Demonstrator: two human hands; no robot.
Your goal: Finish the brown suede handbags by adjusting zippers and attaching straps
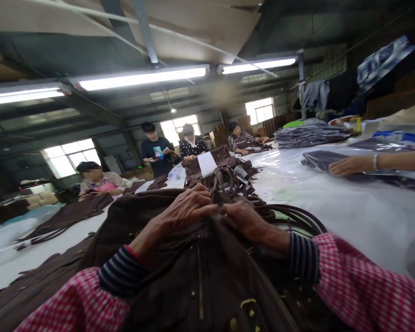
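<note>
A dark brown bag (180, 281) with brass zips and studs lies right in front of me. My left hand (183, 207) is closed on its upper edge, fingers curled over the brown fabric. Close beside it, my right hand (245, 221) pinches the same bag near the zip, thumb and fingers together. The two hands almost meet at the middle of the bag. Thin brown straps (290, 214) curve out past my right wrist. Exactly what lies between my fingertips is partly hidden.
More brown bags (207, 163) with straps are heaped ahead on the white table (363, 207). At right, a co-worker's hand (352, 165) rests on a plastic-wrapped item (314, 160), near a stack of wrapped pieces (307, 136). Several people are across the table. Another brown piece (69, 214) lies left.
</note>
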